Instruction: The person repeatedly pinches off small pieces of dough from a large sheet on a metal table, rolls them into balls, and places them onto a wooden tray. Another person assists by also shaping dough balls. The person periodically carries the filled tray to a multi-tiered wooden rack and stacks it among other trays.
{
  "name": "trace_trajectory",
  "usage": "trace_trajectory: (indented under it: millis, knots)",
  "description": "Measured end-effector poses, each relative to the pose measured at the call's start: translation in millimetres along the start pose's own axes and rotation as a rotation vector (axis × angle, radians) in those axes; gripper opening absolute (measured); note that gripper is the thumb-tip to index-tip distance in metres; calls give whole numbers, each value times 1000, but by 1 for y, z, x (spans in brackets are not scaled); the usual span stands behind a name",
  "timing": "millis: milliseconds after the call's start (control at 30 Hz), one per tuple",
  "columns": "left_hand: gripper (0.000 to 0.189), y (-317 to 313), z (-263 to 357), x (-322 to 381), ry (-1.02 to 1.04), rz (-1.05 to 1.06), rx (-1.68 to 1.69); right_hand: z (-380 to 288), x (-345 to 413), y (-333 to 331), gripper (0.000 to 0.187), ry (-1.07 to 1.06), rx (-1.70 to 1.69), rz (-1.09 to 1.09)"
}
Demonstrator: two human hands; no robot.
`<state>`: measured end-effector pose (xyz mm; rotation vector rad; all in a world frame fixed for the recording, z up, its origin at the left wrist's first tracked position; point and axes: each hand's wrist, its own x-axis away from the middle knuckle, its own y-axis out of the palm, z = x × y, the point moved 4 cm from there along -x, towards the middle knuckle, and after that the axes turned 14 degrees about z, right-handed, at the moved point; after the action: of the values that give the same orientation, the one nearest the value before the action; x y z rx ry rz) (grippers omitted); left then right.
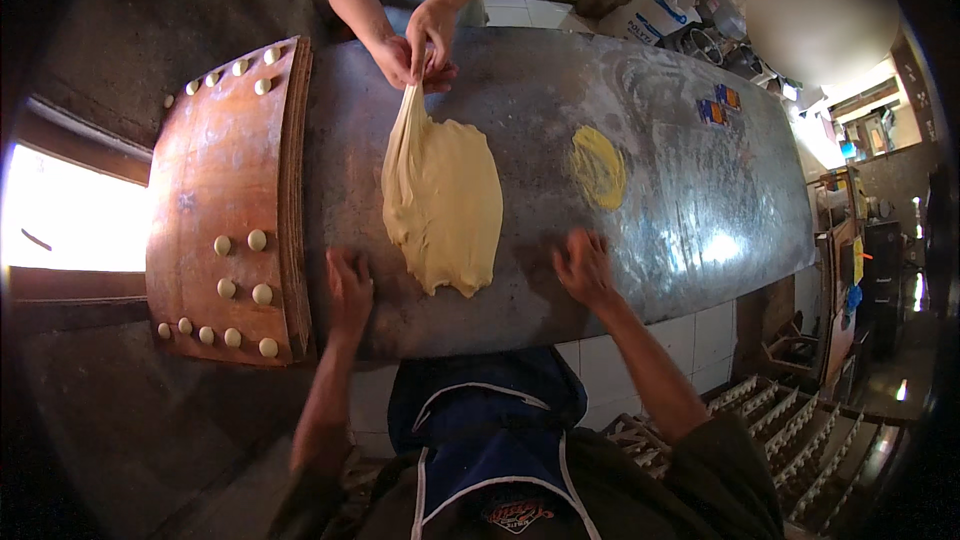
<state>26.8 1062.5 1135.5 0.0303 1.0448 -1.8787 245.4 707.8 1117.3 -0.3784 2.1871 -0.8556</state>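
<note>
A large slab of pale yellow dough (454, 199) lies on the metal-topped table (525, 240). Across the table, a co-worker's two hands (421, 52) pinch and pull up its far left end into a stretched strand. My left hand (349, 289) rests on the tabletop left of the dough, fingers partly curled, nothing seen in it. To the right of the dough, my right hand (583, 266) is at the table surface, slightly blurred, with its fingers apart and holding nothing. Neither of my hands touches the dough. A smeared yellow patch (598, 167) marks the metal beyond my right hand.
Stacked wooden boards (217, 195) at the left carry small round dough balls (257, 241) along their edges. Two small blue and orange packets (712, 112) lie at the table's far right. Bags and containers (652, 15) are beyond the far edge. Racks (802, 435) stand low at right.
</note>
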Motion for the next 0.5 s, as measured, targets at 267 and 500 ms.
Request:
trace_trajectory:
  millis: [267,500]
  knots:
    - [25,-4,-12,56,60,12,93,-5,34,-30,32,164,-168,-50]
    - [20,-61,44,25,234,-370,-9,-22,49,-30,29,-121,-32,41]
